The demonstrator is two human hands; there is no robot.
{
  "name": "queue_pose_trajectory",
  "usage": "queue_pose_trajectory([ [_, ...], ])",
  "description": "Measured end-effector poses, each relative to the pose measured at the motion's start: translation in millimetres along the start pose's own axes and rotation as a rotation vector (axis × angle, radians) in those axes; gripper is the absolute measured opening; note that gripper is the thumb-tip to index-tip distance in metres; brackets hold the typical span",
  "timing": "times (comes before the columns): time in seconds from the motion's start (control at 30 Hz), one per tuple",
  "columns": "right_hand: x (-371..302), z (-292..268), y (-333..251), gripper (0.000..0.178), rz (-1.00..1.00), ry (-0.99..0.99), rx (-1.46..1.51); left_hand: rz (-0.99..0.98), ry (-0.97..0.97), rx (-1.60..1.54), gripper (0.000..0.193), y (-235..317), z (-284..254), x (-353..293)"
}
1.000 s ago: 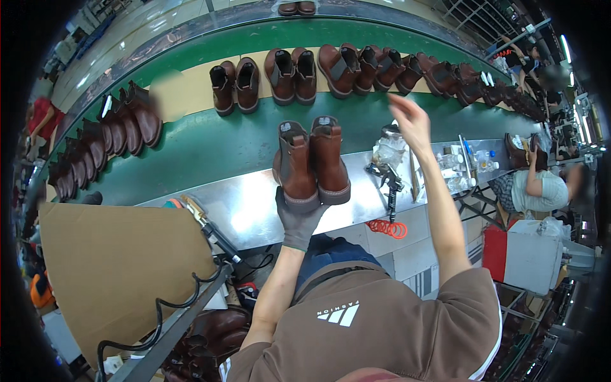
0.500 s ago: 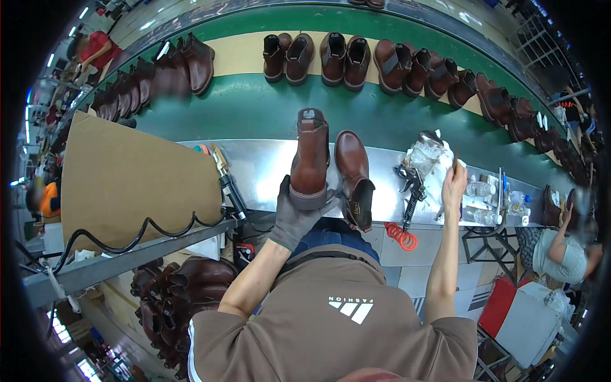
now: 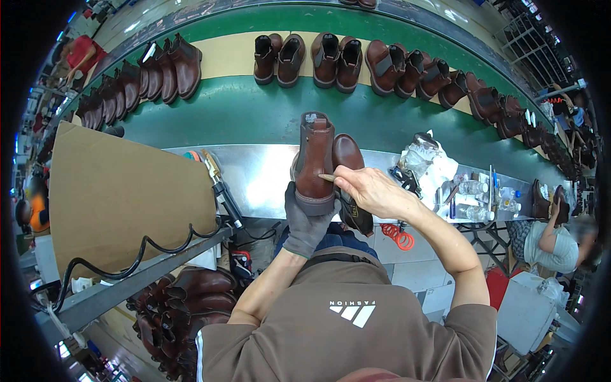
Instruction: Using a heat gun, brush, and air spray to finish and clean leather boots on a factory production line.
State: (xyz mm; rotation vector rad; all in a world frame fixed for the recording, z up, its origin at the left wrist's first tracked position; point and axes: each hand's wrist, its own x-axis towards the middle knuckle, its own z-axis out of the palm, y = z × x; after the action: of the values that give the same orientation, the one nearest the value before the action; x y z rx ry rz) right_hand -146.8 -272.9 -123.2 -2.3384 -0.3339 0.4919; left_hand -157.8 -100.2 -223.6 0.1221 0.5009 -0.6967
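My left hand (image 3: 304, 224), in a grey glove, is closed around the sole end of a dark brown leather ankle boot (image 3: 314, 149). The boot's heel side faces me, with its pull tab and shaft pointing away. In my bare right hand (image 3: 377, 191), a small pointed brown stick (image 3: 327, 177) is pinched between thumb and fingers. Its tip touches or nearly touches the boot's back, above the heel; the exact contact cannot be told. A second brown boot (image 3: 347, 151) lies on the metal bench just right of it, partly covered by my right hand.
Cardboard (image 3: 130, 197) and a black-handled torch-like tool (image 3: 224, 194) are at left. Right of my hands lie a spray gun (image 3: 405, 180), crumpled white cloth (image 3: 429, 159) and clear bottles (image 3: 472, 188). Boots (image 3: 325, 60) line the green conveyor (image 3: 242, 118) beyond. Another person (image 3: 557, 232) sits far right.
My right hand has come left from beside the white cloth to the held boot, bringing the brown stick to its back. My left hand still holds the boot, shifted slightly right.
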Motion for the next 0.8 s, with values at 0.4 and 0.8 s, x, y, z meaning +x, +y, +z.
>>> queue_pose_trajectory([
  [0.4, 0.0, -4.2, 5.7, 0.025, -0.036, -0.027, 0.011, 0.083, -0.003, -0.037, 0.051, -6.0, -2.1, 4.9],
  [0.8, -0.3, -4.6, -21.6, 0.019, 0.103, -0.042, -0.414, 0.163, 0.080, 0.097, 0.049, -14.7, -14.0, 12.3],
])
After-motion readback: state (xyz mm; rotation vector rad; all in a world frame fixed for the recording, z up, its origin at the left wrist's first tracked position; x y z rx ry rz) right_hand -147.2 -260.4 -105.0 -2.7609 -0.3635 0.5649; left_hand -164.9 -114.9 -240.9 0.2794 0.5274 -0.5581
